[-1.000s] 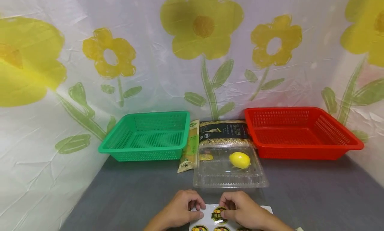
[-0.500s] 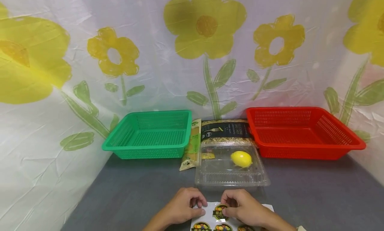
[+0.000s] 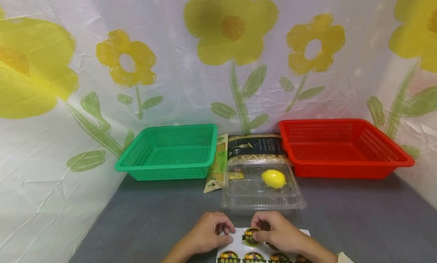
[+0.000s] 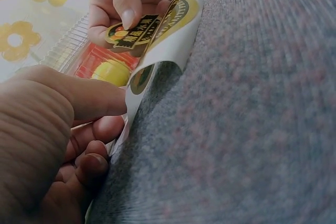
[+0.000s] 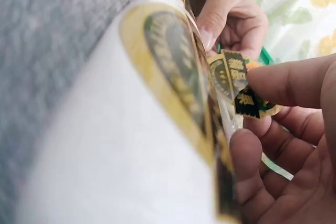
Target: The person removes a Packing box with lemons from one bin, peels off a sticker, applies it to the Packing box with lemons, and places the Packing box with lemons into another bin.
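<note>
A white sheet of stickers (image 3: 239,246) lies at the table's front edge, printed with round black-and-gold fruit labels. My left hand (image 3: 208,234) pinches its left edge between thumb and fingers; the sheet's margin curls up in the left wrist view. My right hand (image 3: 280,232) holds one round sticker (image 5: 233,85), thumb on its printed face and fingers behind. That sticker stands tilted up at the sheet's far edge, its dark banner and gold characters facing the thumb. Just beyond both hands sits a clear plastic clamshell box (image 3: 252,200) with a yellow lemon (image 3: 274,178) showing at it.
A green basket (image 3: 170,174) stands at the back left, a red basket (image 3: 348,170) at the back right. Between them lie a dark-labelled pasta bag (image 3: 256,147) and a narrow yellow-green packet (image 3: 216,168). A flowered curtain (image 3: 184,84) hangs behind the grey table (image 3: 153,217).
The round sticker under my right thumb has moved slightly away from the row below it. My left hand keeps its grip on the sheet; the head view has shifted a little.
</note>
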A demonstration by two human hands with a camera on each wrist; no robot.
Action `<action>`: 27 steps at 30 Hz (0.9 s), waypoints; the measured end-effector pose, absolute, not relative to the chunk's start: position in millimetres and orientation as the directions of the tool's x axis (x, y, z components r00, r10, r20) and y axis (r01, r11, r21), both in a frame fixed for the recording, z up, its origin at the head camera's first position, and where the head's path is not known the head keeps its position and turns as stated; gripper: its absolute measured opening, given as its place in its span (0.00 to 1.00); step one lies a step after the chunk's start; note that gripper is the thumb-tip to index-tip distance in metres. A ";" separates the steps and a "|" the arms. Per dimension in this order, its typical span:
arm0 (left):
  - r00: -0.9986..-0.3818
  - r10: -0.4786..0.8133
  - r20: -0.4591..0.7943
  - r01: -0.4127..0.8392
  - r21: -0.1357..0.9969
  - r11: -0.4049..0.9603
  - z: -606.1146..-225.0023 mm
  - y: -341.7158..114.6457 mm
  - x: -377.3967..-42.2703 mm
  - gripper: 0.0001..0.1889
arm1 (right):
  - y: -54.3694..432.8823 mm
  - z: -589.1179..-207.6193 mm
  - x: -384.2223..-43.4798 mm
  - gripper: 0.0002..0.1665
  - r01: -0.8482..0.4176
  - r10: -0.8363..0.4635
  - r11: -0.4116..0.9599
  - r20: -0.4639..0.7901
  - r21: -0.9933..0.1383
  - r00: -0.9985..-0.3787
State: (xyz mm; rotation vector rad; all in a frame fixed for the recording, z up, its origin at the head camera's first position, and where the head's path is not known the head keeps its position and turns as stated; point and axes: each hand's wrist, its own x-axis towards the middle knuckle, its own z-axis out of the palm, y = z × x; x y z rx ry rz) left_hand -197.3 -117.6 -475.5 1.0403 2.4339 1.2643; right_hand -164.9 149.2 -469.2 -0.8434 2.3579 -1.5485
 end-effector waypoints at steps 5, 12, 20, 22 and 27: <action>-0.732 0.668 0.137 0.500 0.774 0.389 -472.4 -117.9 -199.2 0.07 | 150.1 -461.3 -169.3 0.05 -0.344 -0.578 0.262 0.139 -0.902 -0.804; -0.728 0.671 0.139 0.503 0.774 0.385 -472.8 -118.0 -199.4 0.06 | 150.7 -444.2 -164.0 0.04 -0.303 -0.596 0.227 0.114 -0.926 -0.795; -0.735 0.666 0.126 0.487 0.782 0.390 -475.8 -117.6 -197.0 0.05 | 150.0 -414.5 -156.0 0.03 -0.319 -0.583 0.191 0.155 -0.928 -0.798; -0.735 0.665 0.127 0.486 0.783 0.388 -475.8 -117.5 -196.9 0.05 | 149.6 -407.1 -157.0 0.01 -0.335 -0.569 0.194 0.172 -0.922 -0.804; -0.734 0.669 0.117 0.480 0.785 0.390 -476.0 -118.4 -197.2 0.05 | 148.8 -390.2 -163.6 0.03 -0.390 -0.531 0.204 0.233 -0.898 -0.815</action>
